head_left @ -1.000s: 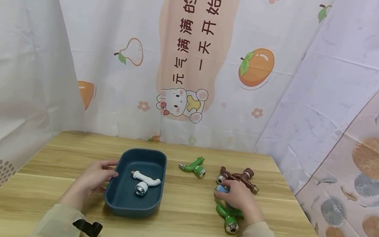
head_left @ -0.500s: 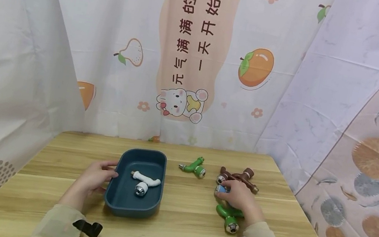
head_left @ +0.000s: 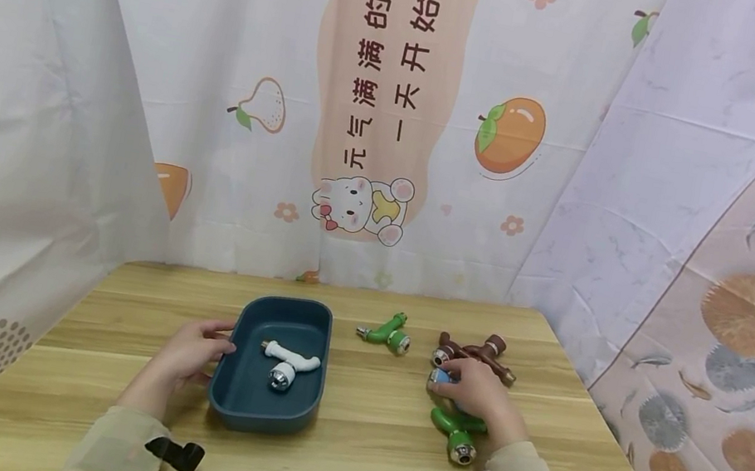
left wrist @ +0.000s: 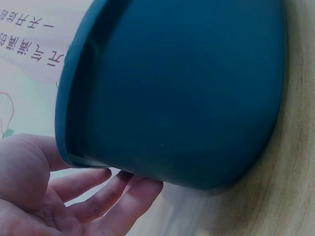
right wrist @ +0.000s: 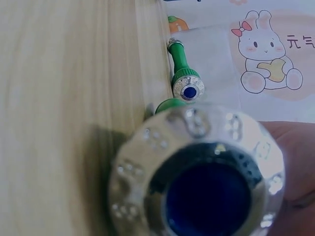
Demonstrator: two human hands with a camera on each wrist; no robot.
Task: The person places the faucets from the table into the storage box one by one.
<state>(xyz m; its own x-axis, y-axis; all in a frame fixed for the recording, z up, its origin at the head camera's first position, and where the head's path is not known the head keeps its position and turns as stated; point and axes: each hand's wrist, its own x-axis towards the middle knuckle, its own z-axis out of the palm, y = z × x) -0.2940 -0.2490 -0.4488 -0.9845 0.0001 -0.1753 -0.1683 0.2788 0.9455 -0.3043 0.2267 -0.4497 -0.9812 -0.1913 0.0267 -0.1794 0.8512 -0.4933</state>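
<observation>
My left hand (head_left: 189, 350) grips the left side of a dark blue basin (head_left: 261, 422), with the thumb at the rim and the fingers against the outer wall. A white tap (head_left: 290, 357) with a chrome knob lies inside the basin. Over on the right, my right hand (head_left: 477, 390) pinches a blue tap (head_left: 441, 377) between thumb and fingers; most of that tap is hidden under the hand. The left wrist view is filled by the basin's outside wall (left wrist: 187, 93). A large chrome knob (right wrist: 133, 182) with a blue centre blocks much of the right wrist view.
Brown taps (head_left: 496, 345) lie just beyond my right hand, and a green tap (head_left: 456, 432) sits on its near side. Another green tap (head_left: 386, 333) rests between basin and brown taps. Printed curtains (head_left: 220, 182) hang around the wooden table (head_left: 366, 469).
</observation>
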